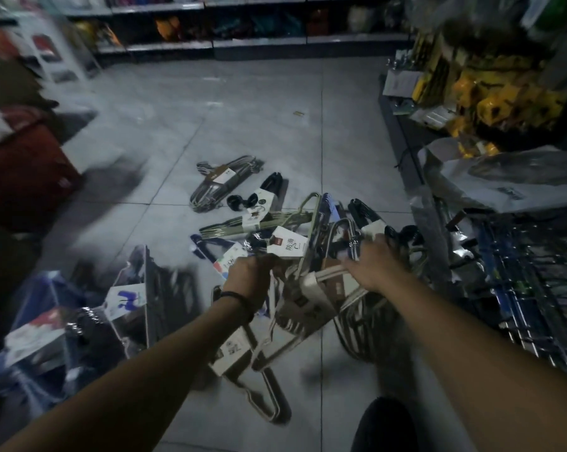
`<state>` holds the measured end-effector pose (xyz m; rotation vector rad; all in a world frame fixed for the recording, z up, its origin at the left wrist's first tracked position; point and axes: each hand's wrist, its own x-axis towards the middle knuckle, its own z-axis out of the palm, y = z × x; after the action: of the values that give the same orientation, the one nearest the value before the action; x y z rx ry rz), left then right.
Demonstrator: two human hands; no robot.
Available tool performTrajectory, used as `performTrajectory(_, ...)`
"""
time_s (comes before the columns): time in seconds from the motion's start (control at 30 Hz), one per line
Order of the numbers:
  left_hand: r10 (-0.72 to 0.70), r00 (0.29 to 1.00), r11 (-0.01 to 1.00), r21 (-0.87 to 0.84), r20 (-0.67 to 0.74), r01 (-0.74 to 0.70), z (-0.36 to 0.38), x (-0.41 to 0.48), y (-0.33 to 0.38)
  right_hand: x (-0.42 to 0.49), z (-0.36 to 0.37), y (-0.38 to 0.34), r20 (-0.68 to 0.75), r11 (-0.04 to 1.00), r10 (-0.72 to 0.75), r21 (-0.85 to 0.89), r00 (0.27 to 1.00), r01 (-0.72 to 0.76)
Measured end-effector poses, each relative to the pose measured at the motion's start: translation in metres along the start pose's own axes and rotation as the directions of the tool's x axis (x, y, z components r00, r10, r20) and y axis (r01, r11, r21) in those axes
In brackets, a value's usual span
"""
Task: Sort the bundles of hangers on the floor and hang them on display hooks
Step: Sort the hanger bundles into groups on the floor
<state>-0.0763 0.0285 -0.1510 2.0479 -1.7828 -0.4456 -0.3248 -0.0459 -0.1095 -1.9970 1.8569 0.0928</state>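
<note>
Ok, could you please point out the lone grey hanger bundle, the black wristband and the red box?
grey hanger bundle (222, 175): head view, on its paper label.
black wristband (239, 300): head view, on the band over the left wrist.
red box (31, 171): head view, on its facing wall.

- One wide-angle view from the person's head, facing forward and down at the tiled floor (262, 119).
- Near: hanger bundles (253, 223) fill the centre; store shelves (259, 44) cross the upper edge, with motion blur at the sides.
</note>
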Motion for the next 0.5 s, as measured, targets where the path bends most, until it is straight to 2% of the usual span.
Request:
performTrajectory(0.07,-0.134,0.990,0.980,-0.154,-0.038,0.127,-0.024,-0.015,-0.016,-0.009,-0.001,-0.020,-0.276,0.999,-0.014,-0.048,0.961,0.001)
performTrajectory(0.1,-0.188,0.980,0.965,-0.198,-0.059,0.174,-0.031,-0.020,-0.020,-0.011,0.001,-0.029,-0.337,1.000,0.004,0.020,0.941,0.003)
performTrajectory(0.13,-0.228,0.971,0.960,-0.188,-0.077,0.210,-0.042,-0.030,-0.029,-0.016,0.005,-0.044,-0.332,0.992,0.023,0.125,0.943,0.019)
performTrajectory(0.2,-0.347,0.929,0.914,-0.268,-0.133,0.303,-0.055,-0.045,-0.049,-0.028,0.015,-0.072,-0.210,0.929,0.023,0.366,0.977,0.057)
performTrajectory(0.27,-0.474,0.873,0.823,-0.411,-0.118,0.392,-0.066,-0.060,-0.068,-0.043,0.024,-0.099,-0.046,0.858,-0.058,0.509,0.997,0.073)
performTrajectory(0.33,-0.545,0.835,0.737,-0.518,-0.076,0.433,-0.075,-0.077,-0.080,-0.051,0.038,-0.122,0.152,0.880,-0.147,0.471,0.977,0.060)
performTrajectory(0.4,-0.619,0.786,0.605,-0.635,0.005,0.480,-0.082,-0.089,-0.090,-0.055,0.050,-0.143,0.309,0.911,-0.189,0.410,0.932,0.048)
performTrajectory(0.5,-0.718,0.682,0.373,-0.751,0.137,0.544,-0.082,-0.099,-0.116,-0.057,0.075,-0.167,0.295,0.911,-0.215,0.404,0.931,0.082)
